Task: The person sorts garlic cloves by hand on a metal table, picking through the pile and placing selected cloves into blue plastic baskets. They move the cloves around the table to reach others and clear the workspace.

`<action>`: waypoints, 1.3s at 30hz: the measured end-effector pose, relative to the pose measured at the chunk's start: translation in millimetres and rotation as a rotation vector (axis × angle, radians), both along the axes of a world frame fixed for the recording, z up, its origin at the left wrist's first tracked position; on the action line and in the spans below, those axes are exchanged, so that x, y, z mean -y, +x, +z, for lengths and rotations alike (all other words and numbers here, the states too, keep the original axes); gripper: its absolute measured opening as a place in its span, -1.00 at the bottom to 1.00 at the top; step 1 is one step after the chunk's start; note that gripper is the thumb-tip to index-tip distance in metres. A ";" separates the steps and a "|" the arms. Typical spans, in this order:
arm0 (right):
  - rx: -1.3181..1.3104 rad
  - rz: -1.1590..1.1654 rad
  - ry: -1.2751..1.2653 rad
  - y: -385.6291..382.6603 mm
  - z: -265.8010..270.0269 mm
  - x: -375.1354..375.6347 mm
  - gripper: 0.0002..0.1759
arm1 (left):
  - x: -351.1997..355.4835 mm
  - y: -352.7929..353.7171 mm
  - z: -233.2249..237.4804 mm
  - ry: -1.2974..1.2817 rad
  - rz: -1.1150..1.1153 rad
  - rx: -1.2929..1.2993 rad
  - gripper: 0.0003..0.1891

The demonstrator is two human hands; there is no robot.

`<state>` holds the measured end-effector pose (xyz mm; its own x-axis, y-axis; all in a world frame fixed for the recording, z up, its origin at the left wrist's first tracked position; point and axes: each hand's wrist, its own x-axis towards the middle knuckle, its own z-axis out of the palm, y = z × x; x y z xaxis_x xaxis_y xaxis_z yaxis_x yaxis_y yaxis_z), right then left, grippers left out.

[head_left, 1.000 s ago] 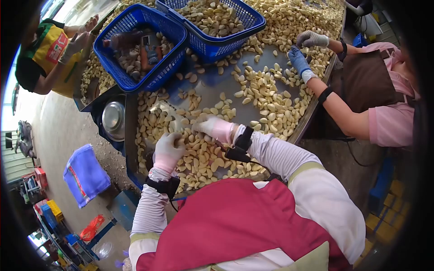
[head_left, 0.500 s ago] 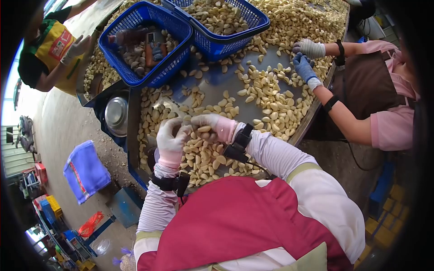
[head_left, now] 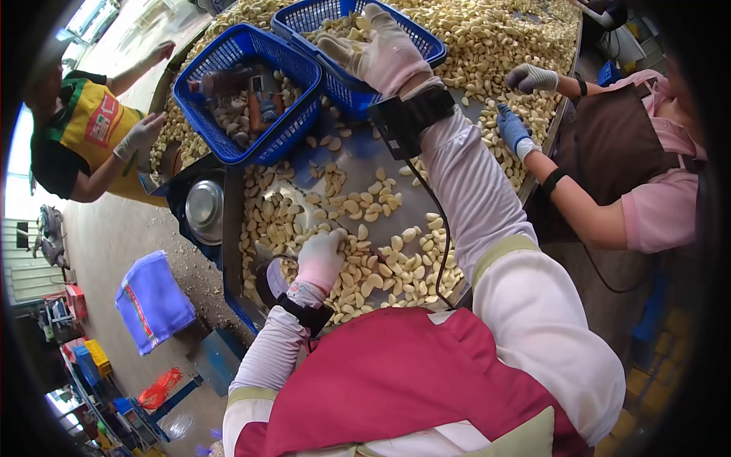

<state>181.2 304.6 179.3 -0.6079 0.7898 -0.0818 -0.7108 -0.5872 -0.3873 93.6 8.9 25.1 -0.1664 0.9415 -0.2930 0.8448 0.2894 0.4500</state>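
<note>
My left hand [head_left: 320,257], in a white and pink glove, is down among peeled garlic cloves [head_left: 365,278] on the metal table. Its fingers are curled together, and whatever they hold is hidden. My right hand [head_left: 384,57], gloved the same way, is stretched far out over the rear blue basket [head_left: 422,57]. Its fingers are spread, and nothing is gripped in them. Garlic pieces [head_left: 343,30] lie in that basket, partly covered by the hand.
The front blue basket [head_left: 285,141] contains cloves, a bottle and an orange-and-grey object. A metal bowl [head_left: 204,202] is at the table's left edge. Co-workers stand on both sides; one's blue glove [head_left: 514,126] is near the cloves. A purple sack [head_left: 154,301] lies at lower left.
My hands have separated. The right went from beside the left up to the rear basket and opened; the left moved down and slightly right onto the cloves. The right-side co-worker's hands moved apart.
</note>
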 end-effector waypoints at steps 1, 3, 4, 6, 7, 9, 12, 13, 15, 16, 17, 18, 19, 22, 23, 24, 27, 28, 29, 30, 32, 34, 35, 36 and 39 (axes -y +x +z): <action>-0.008 -0.003 0.013 -0.6 -10.9 -1.2 -0.29 | 1.4 -1.8 -1.7 -0.007 -0.026 0.061 -0.79; 0.171 -0.203 -0.026 -2.0 -35.2 6.6 -0.32 | 6.3 -12.7 -9.6 0.116 -0.017 0.084 -0.78; 0.339 -0.160 0.096 4.1 -41.9 27.8 -0.39 | 8.5 -18.2 -9.5 0.176 0.186 0.295 -0.74; 0.711 0.098 0.331 13.3 -56.9 88.7 -0.54 | 9.4 -24.0 -1.4 0.240 0.589 0.683 -0.61; 0.907 0.319 0.432 13.6 -67.9 118.4 -0.58 | 8.8 -29.9 -2.8 0.359 0.652 0.846 -0.65; 1.235 0.626 1.054 17.4 -113.9 165.6 -0.45 | 2.9 -27.2 17.1 0.447 0.672 0.771 -0.64; 1.118 0.787 0.875 12.8 -141.1 194.1 -0.32 | -5.9 -20.5 9.8 0.567 0.697 0.729 -0.65; 1.079 0.660 0.815 6.7 -151.1 199.2 -0.34 | -8.6 -16.8 13.2 0.633 0.738 0.737 -0.66; 1.037 0.530 0.749 3.2 -135.0 199.6 -0.36 | -11.2 -21.1 18.2 0.674 0.742 0.803 -0.76; 1.082 0.587 0.762 6.6 -113.0 193.5 -0.39 | -8.6 -29.1 15.8 0.513 0.675 0.744 -0.78; 1.129 0.645 0.775 8.5 -97.2 188.1 -0.42 | -9.5 -31.4 22.3 0.355 0.607 0.684 -0.78; 1.111 0.649 0.791 7.9 -97.0 186.5 -0.48 | -6.4 -31.5 28.9 0.250 0.583 0.819 -0.73; 1.112 0.650 0.791 5.3 -113.6 187.5 -0.48 | -5.5 -33.2 35.7 0.249 0.584 0.819 -0.73; 0.798 0.557 0.714 0.8 -154.5 195.3 -0.55 | 0.8 -36.5 44.2 0.211 0.497 0.974 -0.71; 0.753 0.643 0.578 2.9 -142.5 196.0 -0.59 | 7.0 -41.1 44.2 0.213 0.504 0.976 -0.71; 0.705 0.724 0.442 4.8 -130.9 195.7 -0.62 | 14.4 -46.8 45.0 0.159 0.513 1.078 -0.68; 0.574 0.797 -0.001 6.4 -108.8 182.3 -0.66 | 32.6 -69.7 87.2 0.649 0.744 1.666 -0.38; 0.410 0.688 -0.099 9.8 -105.0 173.9 -0.61 | 42.2 -89.8 86.2 0.640 0.742 1.664 -0.38; 0.289 0.574 -0.014 16.3 -109.2 170.3 -0.69 | 56.6 -115.9 80.2 0.714 0.626 1.811 -0.36; 0.528 0.656 0.123 13.5 -116.1 166.3 -0.72 | 71.0 -138.8 71.5 0.798 0.504 1.952 -0.32; 0.954 0.720 0.576 2.4 -116.0 174.7 -0.68 | 72.6 -141.6 52.8 0.658 0.554 1.860 -0.38; 0.998 0.764 0.823 -9.5 -136.1 188.8 -0.71 | 51.0 -96.2 42.0 0.145 0.658 0.766 -0.74; 1.003 0.777 0.860 -12.5 -137.5 192.7 -0.73 | 47.3 -85.4 18.9 0.434 0.033 0.114 -0.85; 1.052 0.790 0.840 -12.8 -128.5 194.1 -0.73 | 42.5 -65.7 21.2 0.118 -0.076 -0.263 -0.87; 1.076 0.746 0.712 -2.1 -137.7 193.5 -0.73 | 40.2 -47.2 -8.0 0.112 -0.037 -0.294 -0.84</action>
<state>179.2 111.1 41.6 -0.7804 0.3976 -0.4826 0.4662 -0.1445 -0.8728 46.4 -31.3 17.1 -0.1934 0.9722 -0.1317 0.9526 0.2182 0.2120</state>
